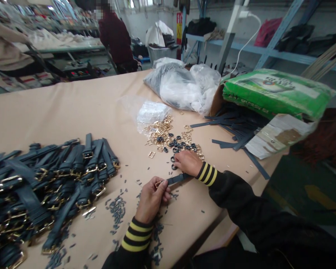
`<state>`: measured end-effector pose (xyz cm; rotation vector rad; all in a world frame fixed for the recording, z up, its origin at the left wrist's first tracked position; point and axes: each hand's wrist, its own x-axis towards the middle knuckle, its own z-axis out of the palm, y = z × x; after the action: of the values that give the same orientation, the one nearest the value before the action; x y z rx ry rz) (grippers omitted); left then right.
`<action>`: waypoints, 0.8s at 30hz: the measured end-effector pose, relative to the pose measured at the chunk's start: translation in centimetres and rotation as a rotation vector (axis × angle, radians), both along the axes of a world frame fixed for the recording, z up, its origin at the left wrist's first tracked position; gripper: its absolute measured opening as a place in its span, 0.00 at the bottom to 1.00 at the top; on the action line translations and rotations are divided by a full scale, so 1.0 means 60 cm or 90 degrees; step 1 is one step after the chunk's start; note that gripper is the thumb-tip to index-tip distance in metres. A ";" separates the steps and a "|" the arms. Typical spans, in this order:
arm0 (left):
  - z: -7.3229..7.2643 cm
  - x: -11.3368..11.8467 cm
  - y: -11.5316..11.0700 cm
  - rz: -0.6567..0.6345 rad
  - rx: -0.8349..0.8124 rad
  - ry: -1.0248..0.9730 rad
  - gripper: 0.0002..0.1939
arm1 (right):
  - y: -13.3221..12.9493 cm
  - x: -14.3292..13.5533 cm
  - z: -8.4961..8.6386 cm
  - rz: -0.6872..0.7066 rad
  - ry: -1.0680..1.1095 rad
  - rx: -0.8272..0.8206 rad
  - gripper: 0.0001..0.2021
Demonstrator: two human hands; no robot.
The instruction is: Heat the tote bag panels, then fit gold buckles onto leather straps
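Note:
Low on the table, my left hand (152, 198) is closed around the buckle end of a short dark blue-grey strap (175, 179); a bit of gold metal shows at its fingers. The strap runs right, its far end passing under my right hand (189, 163). My right fingers are curled together against small dark strap loops (173, 167); whatever they pinch is hidden. Just beyond that hand, more dark loops lie mixed with a spread of gold rectangular buckles (162, 130). Small dark offcuts (117, 211) are scattered around my left hand.
Buckled straps (70, 164) are heaped on the left. Behind the buckles sit a clear plastic bag (152, 112) and larger filled bags (182, 86). A green box (277, 91) with loose straps (235, 123) stands at the right. A person (114, 37) sits beyond the table.

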<state>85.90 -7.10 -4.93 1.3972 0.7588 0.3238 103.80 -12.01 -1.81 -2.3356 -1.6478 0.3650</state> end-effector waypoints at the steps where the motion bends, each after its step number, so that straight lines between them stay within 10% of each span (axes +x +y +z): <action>1: 0.000 0.000 0.000 0.001 0.004 0.002 0.15 | 0.000 -0.002 -0.001 0.000 0.001 0.005 0.06; 5: 0.002 0.000 -0.001 0.012 0.013 -0.004 0.15 | -0.015 0.001 0.007 0.007 0.093 0.074 0.04; 12: -0.004 -0.001 -0.002 0.083 0.044 -0.015 0.15 | -0.054 -0.027 0.006 -0.011 0.765 0.114 0.09; 24: 0.006 0.001 -0.017 0.070 0.120 0.018 0.14 | -0.060 -0.065 -0.025 -0.116 0.799 0.177 0.08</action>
<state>85.95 -8.11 -4.60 1.5420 0.8482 0.4718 99.92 -15.61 -3.31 -1.4162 -0.7663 1.1487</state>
